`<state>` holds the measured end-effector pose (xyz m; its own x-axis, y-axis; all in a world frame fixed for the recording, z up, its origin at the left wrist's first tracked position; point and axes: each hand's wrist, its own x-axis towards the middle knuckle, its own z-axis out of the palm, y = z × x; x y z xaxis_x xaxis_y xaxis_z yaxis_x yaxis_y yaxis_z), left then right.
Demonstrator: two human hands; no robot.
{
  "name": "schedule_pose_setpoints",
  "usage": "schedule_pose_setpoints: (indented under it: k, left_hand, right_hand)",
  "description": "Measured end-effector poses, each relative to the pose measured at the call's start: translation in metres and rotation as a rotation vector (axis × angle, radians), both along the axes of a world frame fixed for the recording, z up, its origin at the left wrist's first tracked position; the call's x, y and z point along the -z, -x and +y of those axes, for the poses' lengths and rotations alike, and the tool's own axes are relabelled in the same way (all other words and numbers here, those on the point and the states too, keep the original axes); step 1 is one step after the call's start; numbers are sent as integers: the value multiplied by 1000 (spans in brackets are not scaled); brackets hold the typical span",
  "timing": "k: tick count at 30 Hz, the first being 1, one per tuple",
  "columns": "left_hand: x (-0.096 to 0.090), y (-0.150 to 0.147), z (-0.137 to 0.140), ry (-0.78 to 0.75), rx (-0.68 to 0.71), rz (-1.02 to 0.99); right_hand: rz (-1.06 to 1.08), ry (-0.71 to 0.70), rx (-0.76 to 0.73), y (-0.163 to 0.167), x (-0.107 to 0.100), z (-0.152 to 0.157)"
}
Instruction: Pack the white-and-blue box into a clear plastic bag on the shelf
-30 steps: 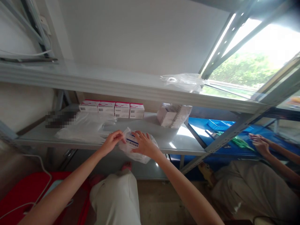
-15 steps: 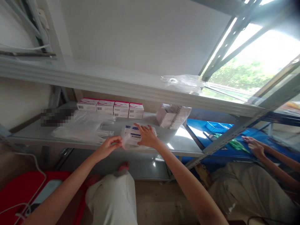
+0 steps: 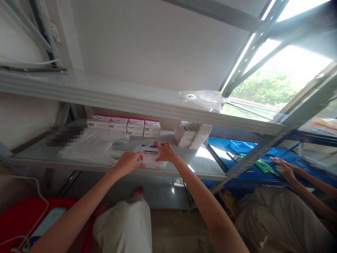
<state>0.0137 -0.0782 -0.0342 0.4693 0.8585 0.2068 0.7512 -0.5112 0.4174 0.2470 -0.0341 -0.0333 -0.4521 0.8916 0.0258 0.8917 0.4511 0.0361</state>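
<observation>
As a person works at a grey metal shelf [image 3: 167, 136], a white-and-blue box [image 3: 150, 153] in clear plastic lies near the front edge. The left hand [image 3: 131, 161] curves at the box's left side, its grip parted between thumb and fingers; the right hand [image 3: 165, 152] spans the right end, its grip spread. Four pink-topped cartons [image 3: 135, 128] line the back, left of plastic-wrapped boxes [image 3: 187, 136] and beyond a pile of clear bags [image 3: 89, 146]. At right, a co-worker's hands [image 3: 284, 169] meet above a blue desk [image 3: 219, 142].
</observation>
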Motion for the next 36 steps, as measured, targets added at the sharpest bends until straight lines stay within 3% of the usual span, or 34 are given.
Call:
schedule_pose_setpoints:
  k: [2, 4, 9, 14, 18, 23, 26, 30, 34, 36]
  left_hand:
    - [-10, -4, 3, -50, -71, 68]
    - [-17, -5, 9, -82, -140, -40]
    - [-15, -2, 38, -116, -344, -718]
    - [-11, -6, 61, -69, -324, -1006]
    - [-13, -3, 67, -15, -294, -1089]
    - [-17, 6, 63, 20, -299, -1116]
    - [-22, 10, 59, 96, -275, -1079]
    - [-30, 20, 59, 179, -155, -856]
    - [-39, 37, 67, 86, -62, -377]
    - [-45, 44, 72, 75, -35, -250]
  right_hand:
    - [-6, -5, -20, -6, -2, 2]
    - [1, -26, -36, -17, -8, 1]
    - [-148, -147, -194, -56, -27, -11]
    - [-356, -152, -366, -66, -34, -15]
    - [-194, -64, -351, -66, -40, -10]
    - [419, 144, -260, -86, -53, 3]
    - [618, 157, -144, -99, -54, 9]
    - [520, 97, -165, -101, -56, 9]
    - [361, 40, -277, -97, -70, 12]
    - [362, -61, -289, -96, -79, 15]
